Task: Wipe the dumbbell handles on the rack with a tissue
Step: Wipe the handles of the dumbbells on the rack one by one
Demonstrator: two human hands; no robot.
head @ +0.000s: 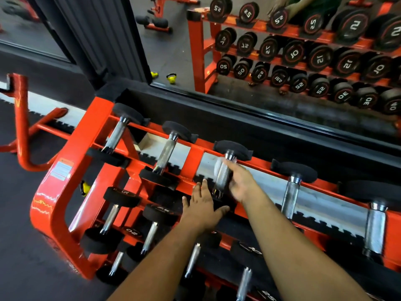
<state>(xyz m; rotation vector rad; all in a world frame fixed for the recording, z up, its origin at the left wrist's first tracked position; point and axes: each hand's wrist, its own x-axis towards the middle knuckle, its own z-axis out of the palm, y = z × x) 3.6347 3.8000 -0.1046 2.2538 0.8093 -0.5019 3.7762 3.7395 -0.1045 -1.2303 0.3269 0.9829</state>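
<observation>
An orange rack [71,153] holds black dumbbells with silver knurled handles on tiered rails. My right hand [240,183] wraps a white tissue [217,168] round the handle of the third dumbbell [223,178] on the top tier, near its far end. The tissue shows on the handle's left side. My left hand [204,205] lies flat with straight fingers on the near black head of that same dumbbell. Two dumbbell handles [116,135] [166,152] stand to the left on the top tier, and two more handles [290,197] [374,227] to the right.
A wall mirror [271,51] behind the rack reflects the numbered dumbbell ends. Lower tiers carry smaller dumbbells [110,218] under my forearms. An orange frame [21,127] stands at left on the dark floor. A yellow kettlebell [85,188] peeks through the rack.
</observation>
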